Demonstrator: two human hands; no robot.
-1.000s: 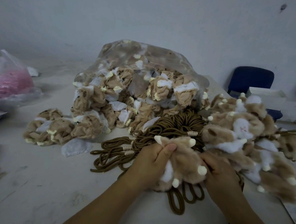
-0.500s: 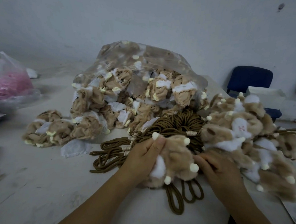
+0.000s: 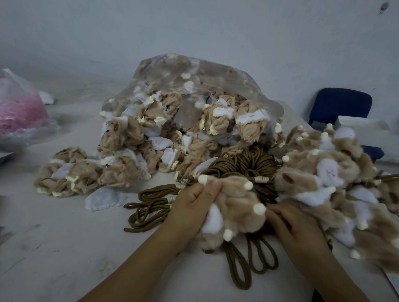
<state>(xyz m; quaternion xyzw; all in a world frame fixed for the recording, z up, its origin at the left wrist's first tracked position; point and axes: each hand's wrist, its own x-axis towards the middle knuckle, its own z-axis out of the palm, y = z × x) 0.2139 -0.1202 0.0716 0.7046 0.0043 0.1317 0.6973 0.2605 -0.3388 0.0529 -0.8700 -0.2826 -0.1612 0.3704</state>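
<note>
A tan plush toy skin point(image 3: 237, 203) with white belly and cream paw tips sits between my hands above a bundle of brown cord loops point(image 3: 246, 167). My left hand point(image 3: 191, 208) grips its left side, thumb pressed on the fur. My right hand point(image 3: 294, 227) has its fingers curled at the toy's right underside, where they are partly hidden. To the right lies a pile of turned-out plush skins point(image 3: 345, 181). Behind, a clear plastic bag point(image 3: 197, 81) spills inside-out tan skins point(image 3: 134, 133) onto the white table point(image 3: 50, 247).
A clear bag with pink material point(image 3: 13, 113) sits at the far left. A blue chair point(image 3: 339, 107) stands behind the table at right, with a white box point(image 3: 361, 123) near it. More cord loops point(image 3: 252, 264) lie near the table's front.
Both hands and the plush skin have shifted slightly left and up over the cord bundle. My right hand's fingers have slid further beneath the toy's right side.
</note>
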